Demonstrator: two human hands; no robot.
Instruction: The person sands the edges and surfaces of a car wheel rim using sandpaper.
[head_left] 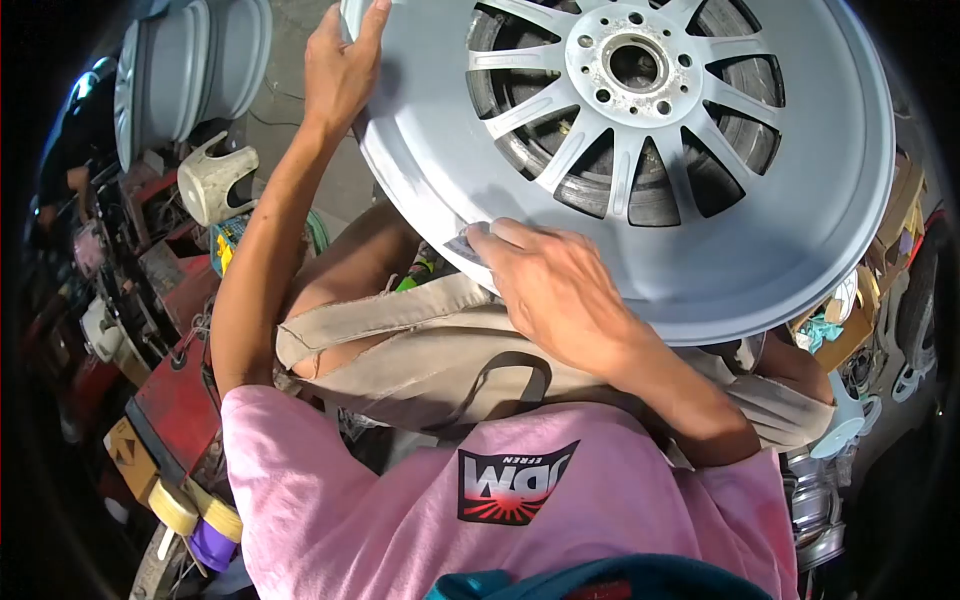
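A large grey alloy wheel rim (640,270) lies face-up across my lap, its spokes and hub toward the top of the view. My left hand (342,75) grips the rim's outer edge at the upper left, fingers wrapped over the lip. Down at the near edge, my right hand (555,285) presses a small dark grey piece of sandpaper (460,243) against the rim's lip. Most of that sheet is hidden beneath the fingers. The rim's surface is dull grey, with paler patches along the lip and spokes.
More grey wheels (185,75) stand at the upper left, near a cream plastic stool (215,180). A red box (175,405) and cluttered tools fill the left side. Cardboard boxes (900,200) and shiny metal parts (815,505) sit at the right.
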